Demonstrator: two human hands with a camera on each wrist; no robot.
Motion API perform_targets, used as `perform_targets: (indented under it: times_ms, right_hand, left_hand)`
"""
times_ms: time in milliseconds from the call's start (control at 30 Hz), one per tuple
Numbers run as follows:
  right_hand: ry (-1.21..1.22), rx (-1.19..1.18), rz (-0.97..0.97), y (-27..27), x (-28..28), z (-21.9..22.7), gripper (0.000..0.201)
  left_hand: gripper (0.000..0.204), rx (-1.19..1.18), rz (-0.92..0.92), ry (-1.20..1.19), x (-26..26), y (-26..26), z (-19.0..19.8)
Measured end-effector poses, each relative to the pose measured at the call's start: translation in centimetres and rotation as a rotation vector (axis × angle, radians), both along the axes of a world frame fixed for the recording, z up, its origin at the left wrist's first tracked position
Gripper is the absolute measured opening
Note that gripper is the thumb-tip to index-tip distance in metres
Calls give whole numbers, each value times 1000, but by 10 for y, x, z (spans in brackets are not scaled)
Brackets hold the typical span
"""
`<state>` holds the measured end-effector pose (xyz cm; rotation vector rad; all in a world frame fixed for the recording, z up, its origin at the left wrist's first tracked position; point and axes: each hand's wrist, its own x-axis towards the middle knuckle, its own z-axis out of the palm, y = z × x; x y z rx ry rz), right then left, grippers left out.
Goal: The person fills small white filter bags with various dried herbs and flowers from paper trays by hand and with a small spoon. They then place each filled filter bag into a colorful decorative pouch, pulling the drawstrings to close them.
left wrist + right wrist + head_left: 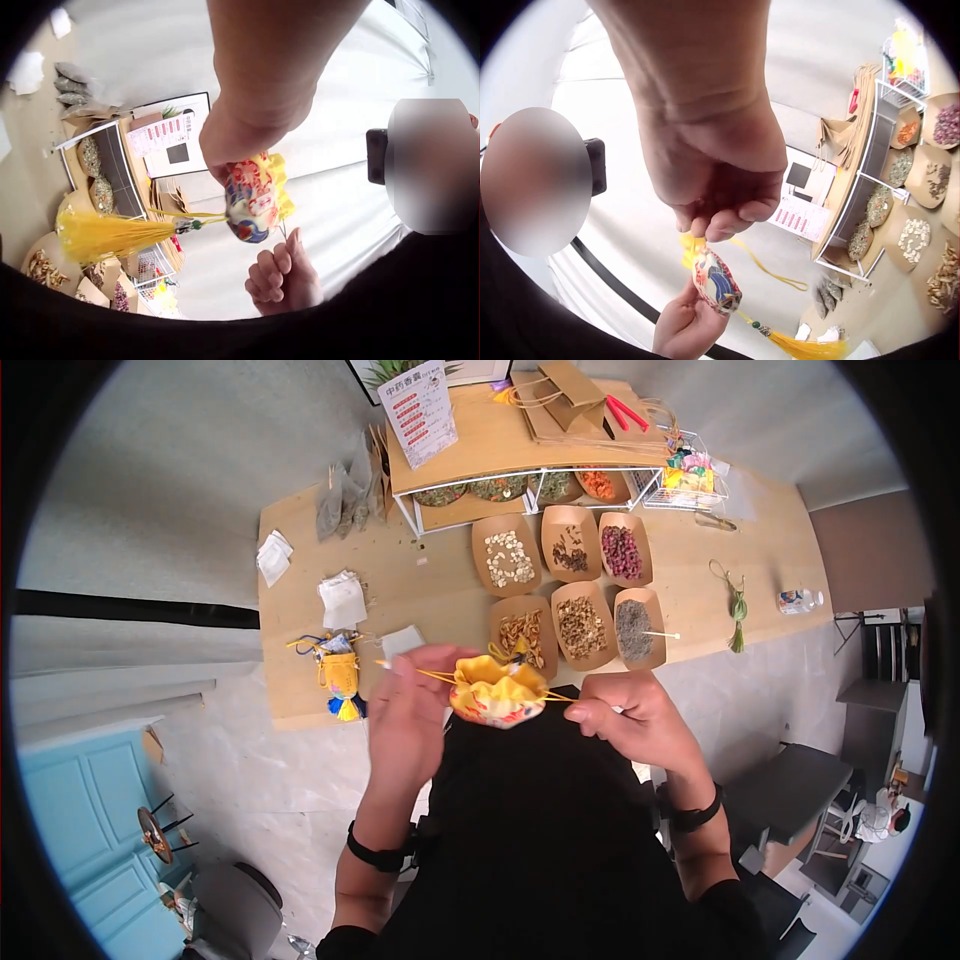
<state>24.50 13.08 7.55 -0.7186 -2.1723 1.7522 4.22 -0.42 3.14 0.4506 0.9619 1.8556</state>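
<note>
A small yellow pouch with a red and blue pattern [497, 692] hangs between the two hands in the head view, its gathered mouth partly open. The left hand [408, 710] holds the pouch's left side and cord. With thumb and curled fingers, the right hand [638, 722] pinches the yellow cord on the other side, drawn taut. From the pouch [253, 199] in the left wrist view hangs a yellow tassel [112, 234] with a green bead. In the right wrist view the left hand [690, 322] is against the pouch [715, 279], below the right hand [712, 172].
Paper trays of dried herbs [580, 628] stand on the wooden table [440, 585] beyond the hands. A finished-looking yellow pouch [340, 674] and white packets [343, 600] lie left. A green tasselled cord [737, 610] and a bottle [800, 601] are right; a shelf [520, 435] stands behind.
</note>
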Motion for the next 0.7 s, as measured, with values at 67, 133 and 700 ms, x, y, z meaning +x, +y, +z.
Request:
perform_targets:
  times_ms: [67, 133, 700]
  right_hand:
    - [-53, -44, -2, 1, 7, -7, 37]
    - [-129, -57, 38, 1, 7, -9, 39]
    - [166, 51, -259, 7, 22, -19, 47]
  left_hand:
    - [44, 4, 88, -72, -13, -3, -1]
    - [42, -23, 199, -189, -18, -4, -1]
    - [31, -353, -724, 266, 24, 65, 14]
